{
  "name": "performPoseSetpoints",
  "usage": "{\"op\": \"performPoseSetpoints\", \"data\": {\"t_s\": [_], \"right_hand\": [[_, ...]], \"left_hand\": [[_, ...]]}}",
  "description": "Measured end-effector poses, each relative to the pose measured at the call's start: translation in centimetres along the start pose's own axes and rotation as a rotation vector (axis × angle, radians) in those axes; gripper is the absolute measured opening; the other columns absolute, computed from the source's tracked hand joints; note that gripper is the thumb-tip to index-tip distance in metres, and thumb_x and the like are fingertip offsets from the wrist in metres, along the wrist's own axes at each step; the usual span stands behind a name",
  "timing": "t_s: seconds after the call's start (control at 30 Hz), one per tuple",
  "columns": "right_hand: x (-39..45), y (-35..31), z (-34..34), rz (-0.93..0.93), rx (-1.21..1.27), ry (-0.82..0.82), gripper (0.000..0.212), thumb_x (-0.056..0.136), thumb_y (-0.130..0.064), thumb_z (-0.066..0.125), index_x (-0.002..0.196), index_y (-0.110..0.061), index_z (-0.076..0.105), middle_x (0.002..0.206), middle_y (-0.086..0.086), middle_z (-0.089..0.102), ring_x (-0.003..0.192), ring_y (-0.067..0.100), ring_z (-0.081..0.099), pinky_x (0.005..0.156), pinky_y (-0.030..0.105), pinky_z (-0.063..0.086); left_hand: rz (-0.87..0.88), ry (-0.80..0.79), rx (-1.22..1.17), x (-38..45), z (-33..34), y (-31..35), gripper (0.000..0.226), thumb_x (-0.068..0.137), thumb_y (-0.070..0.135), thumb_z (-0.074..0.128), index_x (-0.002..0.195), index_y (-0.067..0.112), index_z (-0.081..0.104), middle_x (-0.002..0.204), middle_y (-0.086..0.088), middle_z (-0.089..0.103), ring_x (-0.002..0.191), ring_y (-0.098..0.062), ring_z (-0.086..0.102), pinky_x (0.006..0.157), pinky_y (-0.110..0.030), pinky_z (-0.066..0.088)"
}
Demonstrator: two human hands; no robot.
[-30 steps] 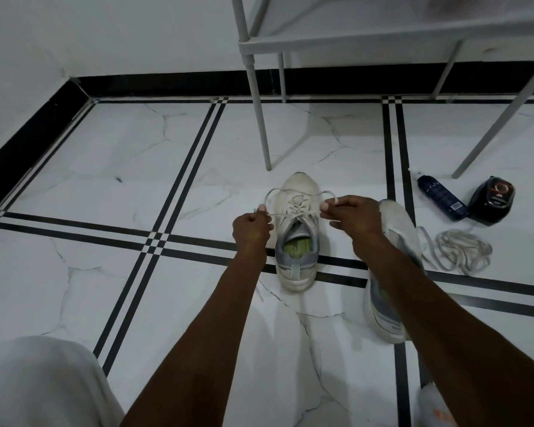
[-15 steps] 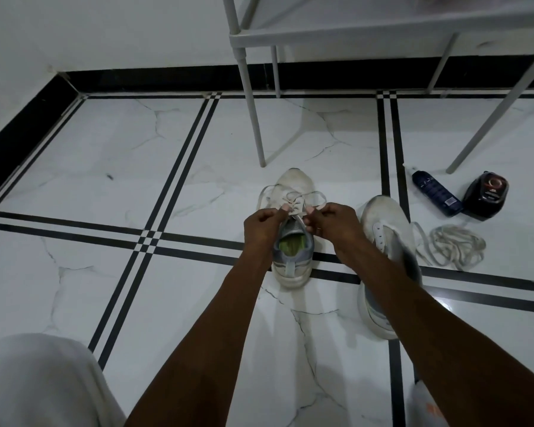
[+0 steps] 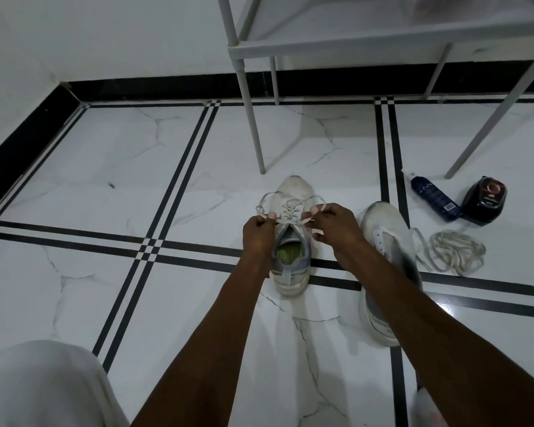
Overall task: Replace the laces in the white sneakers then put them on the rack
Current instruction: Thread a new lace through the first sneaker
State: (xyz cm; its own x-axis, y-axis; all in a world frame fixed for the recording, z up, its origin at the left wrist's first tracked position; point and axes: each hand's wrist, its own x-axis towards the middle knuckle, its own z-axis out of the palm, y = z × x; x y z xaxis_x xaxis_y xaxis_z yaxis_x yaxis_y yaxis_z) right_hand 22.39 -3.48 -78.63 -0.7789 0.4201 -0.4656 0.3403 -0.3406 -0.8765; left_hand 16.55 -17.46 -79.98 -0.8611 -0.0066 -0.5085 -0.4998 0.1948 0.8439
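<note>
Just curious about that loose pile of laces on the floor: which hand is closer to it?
Right. The right hand is beside the loose laces, with the second sneaker between; the left hand is farther left.

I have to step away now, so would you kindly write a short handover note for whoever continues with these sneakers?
Left hand and right hand each pinch an end of the new lace, pulled apart over the laced sneaker on the floor before the rack.
Second sneaker lies to the right, its eyelets apparently bare; a loose pile of laces lies beside it.
Done: first sneaker threaded, bow being tied.
Left: finish the bow, lace the second sneaker, set both on the rack.
</note>
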Motion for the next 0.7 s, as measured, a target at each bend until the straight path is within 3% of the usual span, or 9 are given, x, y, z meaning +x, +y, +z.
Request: {"op": "performPoseSetpoints", "data": {"t_s": [0.17,0.3,0.5,0.7], "right_hand": [[-0.4,-3.2,0.3,-0.047,-0.012,-0.116,0.024,0.1,-0.033,0.057,0.108,-0.015,0.071,0.108,-0.007,0.075,0.102,0.01,0.065,0.078,0.028,0.047],[-1.1,-6.5,1.9,-0.06,-0.01,-0.172,0.028,0.103,-0.035,0.05,0.114,-0.017,0.069,0.11,-0.01,0.075,0.112,0.013,0.063,0.089,0.035,0.046],[-2.3,-11.5,4.0,-0.168,-0.146,-0.088,0.028,0.105,-0.03,0.048,0.111,-0.013,0.071,0.104,-0.002,0.076,0.088,0.007,0.068,0.068,0.02,0.043],[-3.5,-16.3,4.6,-0.253,-0.126,-0.037,0.025,0.105,-0.025,0.048,0.107,-0.014,0.07,0.1,0.0,0.075,0.087,0.008,0.068,0.066,0.019,0.04]], "left_hand": [[0.014,-0.098,-0.184,-1.1,-1.1,3.5,0.026,0.107,0.027,0.049,0.09,0.015,0.066,0.11,-0.007,0.071,0.1,-0.016,0.061,0.079,-0.03,0.043],[0.158,-0.087,-0.167,-1.6,-1.6,7.0,0.025,0.109,0.023,0.042,0.101,0.011,0.063,0.098,-0.007,0.071,0.09,-0.014,0.064,0.072,-0.027,0.041],[0.402,-0.077,-0.006,-2.3,-1.8,10.9,0.034,0.11,0.02,0.039,0.104,0.005,0.068,0.086,-0.003,0.071,0.082,-0.012,0.065,0.073,-0.023,0.046],[0.528,-0.103,0.047,-3.7,-1.7,16.4,0.033,0.109,0.02,0.039,0.103,0.008,0.069,0.087,-0.002,0.072,0.088,-0.013,0.066,0.079,-0.025,0.047]]}}
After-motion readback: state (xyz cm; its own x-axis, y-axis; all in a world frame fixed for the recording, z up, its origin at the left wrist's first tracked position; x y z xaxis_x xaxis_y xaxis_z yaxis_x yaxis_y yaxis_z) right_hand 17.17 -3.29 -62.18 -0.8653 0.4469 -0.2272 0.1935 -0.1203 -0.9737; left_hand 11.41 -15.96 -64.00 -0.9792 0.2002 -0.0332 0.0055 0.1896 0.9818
